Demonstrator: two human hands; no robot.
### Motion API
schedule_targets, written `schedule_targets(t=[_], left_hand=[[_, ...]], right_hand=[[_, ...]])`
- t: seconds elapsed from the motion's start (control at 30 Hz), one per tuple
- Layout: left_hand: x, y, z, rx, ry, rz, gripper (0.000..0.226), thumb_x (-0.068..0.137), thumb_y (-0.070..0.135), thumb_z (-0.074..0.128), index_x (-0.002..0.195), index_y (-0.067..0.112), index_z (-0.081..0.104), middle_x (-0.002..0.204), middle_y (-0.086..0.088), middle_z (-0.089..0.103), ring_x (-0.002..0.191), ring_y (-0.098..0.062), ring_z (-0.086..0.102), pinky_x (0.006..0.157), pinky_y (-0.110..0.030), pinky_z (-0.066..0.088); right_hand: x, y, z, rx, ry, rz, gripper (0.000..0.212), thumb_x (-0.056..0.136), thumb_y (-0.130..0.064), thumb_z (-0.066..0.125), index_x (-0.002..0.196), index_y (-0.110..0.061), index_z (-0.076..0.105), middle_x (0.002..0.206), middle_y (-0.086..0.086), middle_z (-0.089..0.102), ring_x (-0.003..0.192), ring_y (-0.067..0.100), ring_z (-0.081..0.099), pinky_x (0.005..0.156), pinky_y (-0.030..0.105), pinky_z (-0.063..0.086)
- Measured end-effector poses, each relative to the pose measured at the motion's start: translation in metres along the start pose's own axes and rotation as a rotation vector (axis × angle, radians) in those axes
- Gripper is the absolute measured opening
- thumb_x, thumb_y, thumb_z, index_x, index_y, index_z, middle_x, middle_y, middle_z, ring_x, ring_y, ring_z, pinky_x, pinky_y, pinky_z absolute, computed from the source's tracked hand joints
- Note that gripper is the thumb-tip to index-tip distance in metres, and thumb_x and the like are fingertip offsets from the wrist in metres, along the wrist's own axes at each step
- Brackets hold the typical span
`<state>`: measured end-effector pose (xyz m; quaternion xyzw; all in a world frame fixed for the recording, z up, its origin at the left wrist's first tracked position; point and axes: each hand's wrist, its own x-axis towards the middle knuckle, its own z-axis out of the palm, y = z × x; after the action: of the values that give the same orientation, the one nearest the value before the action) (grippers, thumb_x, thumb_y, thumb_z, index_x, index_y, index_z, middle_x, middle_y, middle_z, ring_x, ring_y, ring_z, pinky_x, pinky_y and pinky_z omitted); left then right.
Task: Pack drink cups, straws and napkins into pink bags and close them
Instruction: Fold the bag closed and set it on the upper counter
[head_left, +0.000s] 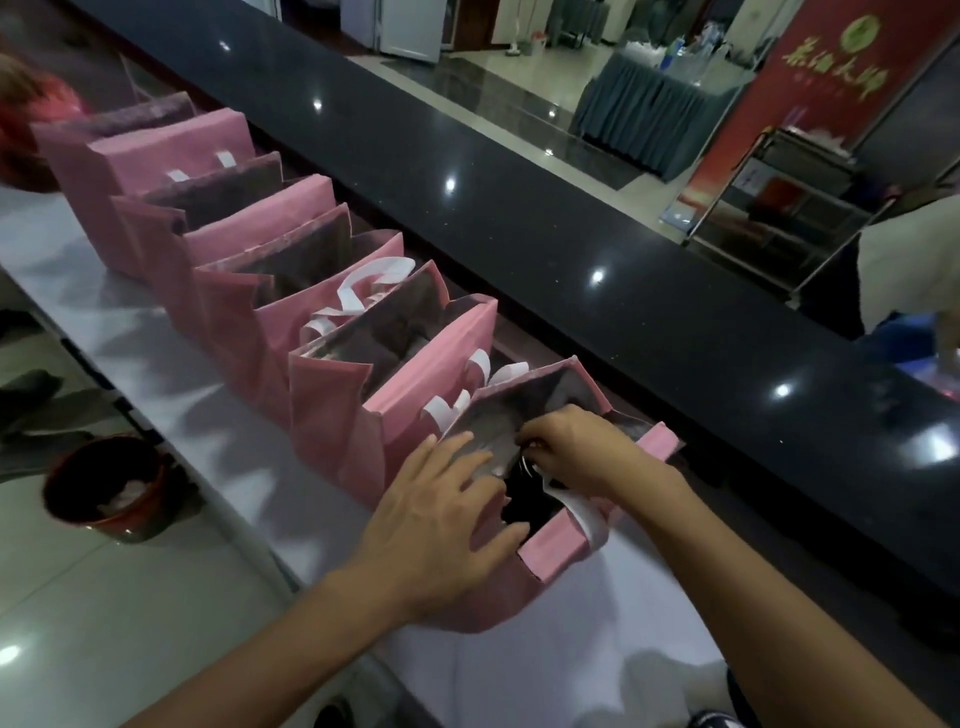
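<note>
Down at the lower centre of the frame, a pink non-woven bag with a silvery lining (550, 558) stands open on the pale grey surface (171, 358), nearest of a line of pink bags (311, 291) that runs diagonally toward the upper left, each touching the next, some with white strap handles showing. The left hand (441, 519) lies flat on the near bag's left wall, its fingers (498, 540) straight and spread over the rim, pressing the fabric rather than gripping it. The right hand (576, 447) reaches into the mouth of the same bag, its fingers (545, 431) curled and pinching something small with a thin pale rim; what it is cannot be made out. A white strap handle (582, 512) hangs over the bag's near edge just below that hand. Inside, the bag is dark and its contents cannot be told. A glossy black counter ledge (519, 208) runs behind the row, and a dark red bin (111, 488) sits on the floor at the lower left.
</note>
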<state>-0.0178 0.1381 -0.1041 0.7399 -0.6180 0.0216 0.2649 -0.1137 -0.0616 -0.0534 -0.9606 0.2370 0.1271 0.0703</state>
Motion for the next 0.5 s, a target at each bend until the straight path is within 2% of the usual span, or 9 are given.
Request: schedule_targets(t=[0.07, 0.13, 0.2, 0.27, 0.37, 0.43, 0.5], left_hand=[[0.006, -0.006, 0.0, -0.037, 0.05, 0.051, 0.044, 0.093, 0.058, 0.052, 0.112, 0.026, 0.073, 0.13, 0.003, 0.067, 0.135, -0.019, 0.05, 0.112, -0.036, 0.033], [0.011, -0.013, -0.002, -0.096, 0.098, 0.111, 0.035, 0.093, 0.049, 0.057, 0.111, 0.024, 0.074, 0.131, 0.004, 0.066, 0.135, -0.017, 0.05, 0.106, -0.04, 0.041], [0.014, -0.02, -0.005, -0.157, 0.118, 0.206, 0.025, 0.092, 0.037, 0.062, 0.109, 0.022, 0.073, 0.135, 0.002, 0.063, 0.138, -0.018, 0.047, 0.104, -0.042, 0.042], [0.019, -0.028, -0.009, -0.204, 0.095, 0.289, 0.024, 0.088, 0.027, 0.063, 0.109, 0.02, 0.073, 0.141, 0.0, 0.059, 0.143, -0.021, 0.041, 0.11, -0.041, 0.038], [0.025, -0.038, -0.012, -0.284, -0.004, 0.262, 0.041, 0.078, 0.024, 0.054, 0.115, 0.021, 0.072, 0.147, 0.0, 0.052, 0.146, -0.021, 0.037, 0.121, -0.037, 0.027], [0.025, -0.041, -0.011, -0.338, -0.065, 0.202, 0.044, 0.075, 0.02, 0.053, 0.115, 0.024, 0.072, 0.148, 0.002, 0.051, 0.141, -0.018, 0.042, 0.118, -0.038, 0.033], [0.023, -0.04, -0.009, -0.351, -0.074, 0.175, 0.035, 0.078, 0.009, 0.065, 0.108, 0.026, 0.073, 0.145, 0.004, 0.053, 0.131, -0.016, 0.052, 0.109, -0.039, 0.045]], right_hand=[[-0.022, -0.007, -0.008, 0.092, 0.019, 0.025, 0.025, 0.099, -0.027, 0.052, 0.114, -0.03, 0.072, 0.108, -0.005, 0.073, 0.093, 0.02, 0.067, 0.08, 0.039, 0.055], [-0.043, -0.018, -0.01, 0.17, 0.027, 0.038, 0.027, 0.1, -0.031, 0.05, 0.118, -0.033, 0.07, 0.112, -0.01, 0.072, 0.097, 0.016, 0.065, 0.09, 0.039, 0.051], [-0.058, -0.026, -0.007, 0.143, 0.031, 0.037, 0.031, 0.102, -0.034, 0.046, 0.123, -0.037, 0.068, 0.114, -0.013, 0.07, 0.107, 0.013, 0.059, 0.105, 0.041, 0.038], [-0.069, -0.03, -0.003, 0.095, 0.04, 0.058, 0.033, 0.101, -0.037, 0.042, 0.123, -0.039, 0.067, 0.104, -0.014, 0.065, 0.112, 0.013, 0.052, 0.112, 0.048, 0.021], [-0.087, -0.03, 0.002, 0.043, 0.097, 0.085, 0.036, 0.099, -0.047, 0.041, 0.106, -0.035, 0.074, 0.09, -0.014, 0.052, 0.111, 0.014, 0.044, 0.114, 0.05, 0.015], [-0.1, -0.03, 0.008, 0.043, 0.173, 0.088, 0.042, 0.097, -0.055, 0.041, 0.093, -0.031, 0.075, 0.089, -0.012, 0.053, 0.109, 0.013, 0.042, 0.114, 0.046, 0.014], [-0.113, -0.029, 0.015, 0.014, 0.293, 0.067, 0.047, 0.094, -0.059, 0.04, 0.083, -0.028, 0.074, 0.088, -0.012, 0.055, 0.106, 0.012, 0.043, 0.112, 0.041, 0.018]])
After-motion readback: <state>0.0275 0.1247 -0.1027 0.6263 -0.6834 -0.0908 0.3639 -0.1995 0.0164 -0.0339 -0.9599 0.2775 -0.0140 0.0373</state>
